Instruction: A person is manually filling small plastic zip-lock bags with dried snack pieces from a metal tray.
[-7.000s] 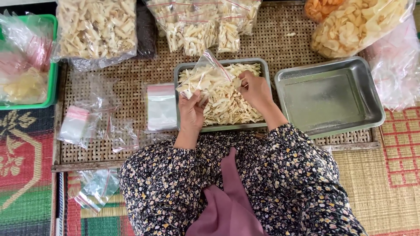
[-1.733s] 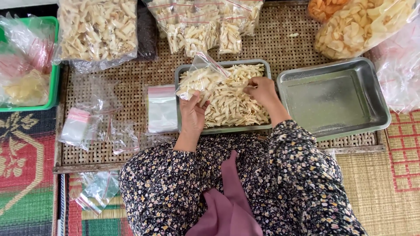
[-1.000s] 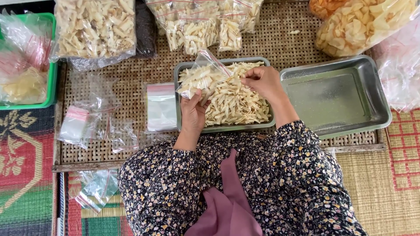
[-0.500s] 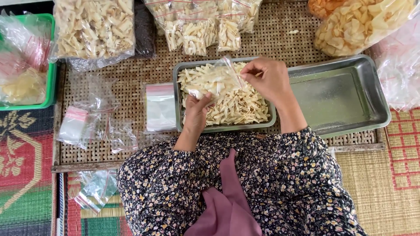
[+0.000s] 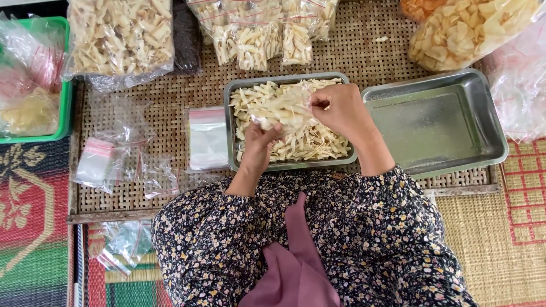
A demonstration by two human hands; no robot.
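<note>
Both hands, left hand and right hand, seemingly pinch the filled bag

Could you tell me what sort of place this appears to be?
Probably a home or small-scale snack-packing spot on the floor: a woven mat serves as worktop, a metal tray holds pale fried strips, and sealed bags of strips lie beyond it, with empty zip bags beside.

Clad in a dark garment strewn with small pale and orange flowers, long sleeves reaching the wrists. Draped down the middle with a plain mauve cloth. Bare at both hands, no rings or bands visible.
</note>
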